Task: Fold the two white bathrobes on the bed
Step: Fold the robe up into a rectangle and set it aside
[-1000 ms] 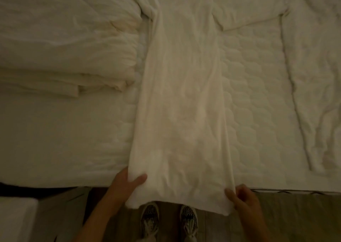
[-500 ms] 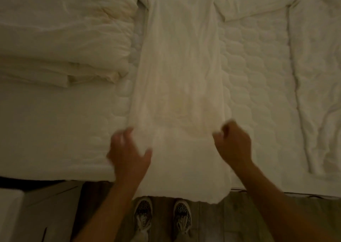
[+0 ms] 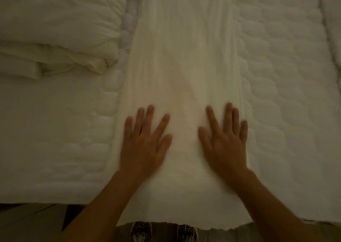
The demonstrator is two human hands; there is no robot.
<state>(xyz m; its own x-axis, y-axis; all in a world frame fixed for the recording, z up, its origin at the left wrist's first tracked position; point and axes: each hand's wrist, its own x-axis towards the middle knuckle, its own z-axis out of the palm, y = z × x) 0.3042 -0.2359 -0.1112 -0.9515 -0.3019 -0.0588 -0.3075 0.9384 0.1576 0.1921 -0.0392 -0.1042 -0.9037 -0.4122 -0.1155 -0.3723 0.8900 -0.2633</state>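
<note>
A white bathrobe (image 3: 184, 57) lies folded into a long narrow strip down the middle of the bed, its hem hanging over the near edge. My left hand (image 3: 145, 142) rests flat on its lower left part, fingers spread. My right hand (image 3: 224, 142) lies flat on the lower right part, fingers apart. Neither hand grips the cloth. A second white bathrobe (image 3: 332, 29) shows only as an edge along the far right of the bed.
A bunched white duvet (image 3: 55, 29) is piled at the left on the quilted mattress (image 3: 286, 94). The bed's near edge runs across the bottom, with floor (image 3: 27, 223) and my shoes (image 3: 141, 231) below it.
Both hands let go of the robe's hem at the bed edge, moved forward onto the cloth, and now lie flat and spread. The view has moved closer to the bed.
</note>
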